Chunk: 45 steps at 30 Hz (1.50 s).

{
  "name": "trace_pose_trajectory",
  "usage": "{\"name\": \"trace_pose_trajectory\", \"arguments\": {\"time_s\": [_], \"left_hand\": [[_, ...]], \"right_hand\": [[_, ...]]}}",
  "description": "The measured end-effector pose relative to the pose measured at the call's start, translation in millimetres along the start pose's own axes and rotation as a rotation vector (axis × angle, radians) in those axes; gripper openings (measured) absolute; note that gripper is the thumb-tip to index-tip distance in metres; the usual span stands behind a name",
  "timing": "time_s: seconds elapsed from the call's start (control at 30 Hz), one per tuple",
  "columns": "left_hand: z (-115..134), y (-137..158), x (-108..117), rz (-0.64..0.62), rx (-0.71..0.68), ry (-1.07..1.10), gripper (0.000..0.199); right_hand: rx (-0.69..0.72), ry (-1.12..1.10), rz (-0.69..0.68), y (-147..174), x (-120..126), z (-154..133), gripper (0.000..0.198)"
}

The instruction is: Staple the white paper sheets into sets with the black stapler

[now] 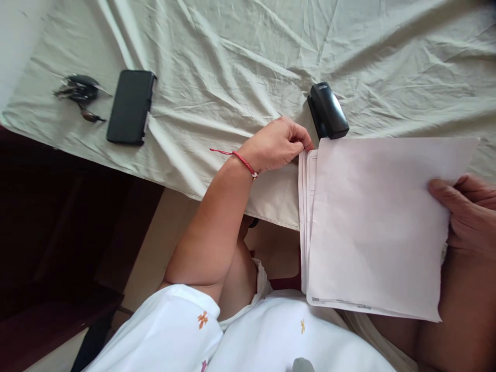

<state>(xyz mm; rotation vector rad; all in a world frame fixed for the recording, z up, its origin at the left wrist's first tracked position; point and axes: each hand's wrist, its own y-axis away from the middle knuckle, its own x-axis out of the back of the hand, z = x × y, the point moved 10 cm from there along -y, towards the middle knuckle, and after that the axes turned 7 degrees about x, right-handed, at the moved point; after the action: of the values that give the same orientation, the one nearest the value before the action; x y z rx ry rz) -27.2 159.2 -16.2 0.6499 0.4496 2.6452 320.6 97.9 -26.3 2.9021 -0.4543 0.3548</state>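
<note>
A stack of white paper sheets [380, 222] is held up over the front edge of the table, its blank side facing me. My right hand [470, 206] grips the right side, thumb on top and the other fingers behind. At the upper left corner, my left hand [281, 144] pinches the sheet edges between thumb and fingers; a red cord bracelet circles that wrist. Several layers fan out slightly along the left side. Just beyond the top edge of the papers, a black stapler [328, 111] rests on the cloth.
A wrinkled pale green cloth [232, 67] covers the table. Toward the left lie a black phone [132, 107] and a bunch of keys [81, 93]. Dark wooden furniture [58, 217] stands below the table edge at left.
</note>
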Motion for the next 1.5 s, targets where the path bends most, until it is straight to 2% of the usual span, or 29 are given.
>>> {"name": "trace_pose_trajectory", "arguments": {"time_s": [0.33,0.5,0.8,1.0,1.2,1.5], "left_hand": [[2.7,4.0,-1.8,-0.041,0.001,-0.061,0.014],[7.4,-0.3,0.0,0.044,-0.05,-0.068,0.006],[5.2,-1.0,3.3,0.121,-0.021,-0.06,0.009],[5.3,-1.3,3.2,0.118,-0.041,-0.05,0.006],[5.6,0.0,3.5,0.107,-0.017,-0.064,0.012],[3.7,1.0,3.2,0.08,-0.006,-0.033,0.009]], "right_hand": [[-0.01,0.003,-0.013,1.0,-3.4,-4.0,0.036],[0.001,0.01,-0.018,0.2,-3.2,-0.5,0.036],[0.005,0.017,-0.006,-2.8,0.0,2.8,0.031],[0.01,0.025,0.029,-4.8,2.8,4.4,0.032],[0.026,0.058,0.012,-5.2,1.8,4.1,0.032],[0.023,0.055,0.011,-2.9,-2.3,0.6,0.032]]}}
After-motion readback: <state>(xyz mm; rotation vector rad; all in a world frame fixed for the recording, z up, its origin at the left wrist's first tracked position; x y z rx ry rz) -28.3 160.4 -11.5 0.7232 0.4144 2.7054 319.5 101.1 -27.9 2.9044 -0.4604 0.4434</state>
